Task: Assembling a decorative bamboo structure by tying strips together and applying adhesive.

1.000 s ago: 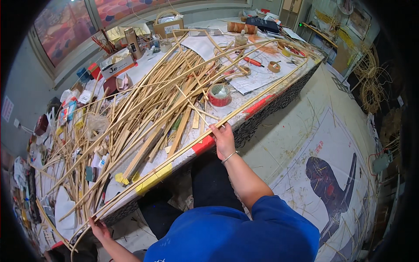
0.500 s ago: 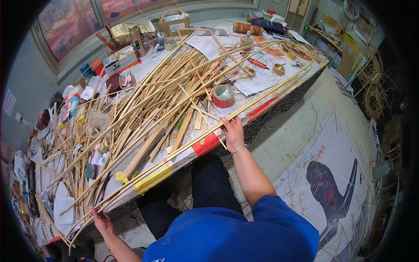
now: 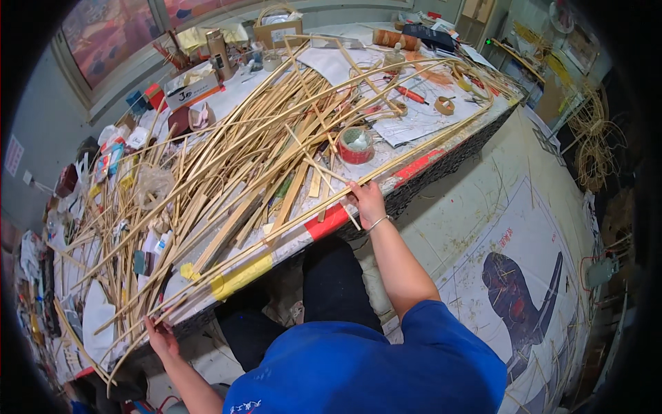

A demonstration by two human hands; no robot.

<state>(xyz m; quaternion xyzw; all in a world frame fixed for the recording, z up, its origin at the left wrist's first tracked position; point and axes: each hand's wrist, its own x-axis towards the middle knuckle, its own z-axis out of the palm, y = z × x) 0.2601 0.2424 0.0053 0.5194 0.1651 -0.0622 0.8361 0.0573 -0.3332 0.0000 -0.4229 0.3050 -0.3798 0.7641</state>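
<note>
Long, thin bamboo strips (image 3: pixel 296 222) run along the near edge of the table, from beside my left hand up toward the far right corner. My right hand (image 3: pixel 367 200) is closed on them near their middle, thumb and fingers pinched over the table edge. At the lower left, my left hand (image 3: pixel 161 337) grips the strips near their curved ends, its fingers partly hidden. A short thin stick (image 3: pixel 343 205) crosses beneath the strips beside my right hand. Beyond lies a big loose heap of bamboo strips (image 3: pixel 238 172) in mixed widths.
A red tape roll (image 3: pixel 355 145) with white stuff inside sits beyond my right hand. Farther back are a red-handled tool (image 3: pixel 411 94), a tan tape roll (image 3: pixel 444 105), a white box (image 3: pixel 192 88) and a metal flask (image 3: pixel 219 54). A printed sheet (image 3: pixel 476 303) covers floor at right.
The held strips have shifted slightly, and their far right part now bends in a curve instead of running straight. Both hands have stayed in nearly the same place.
</note>
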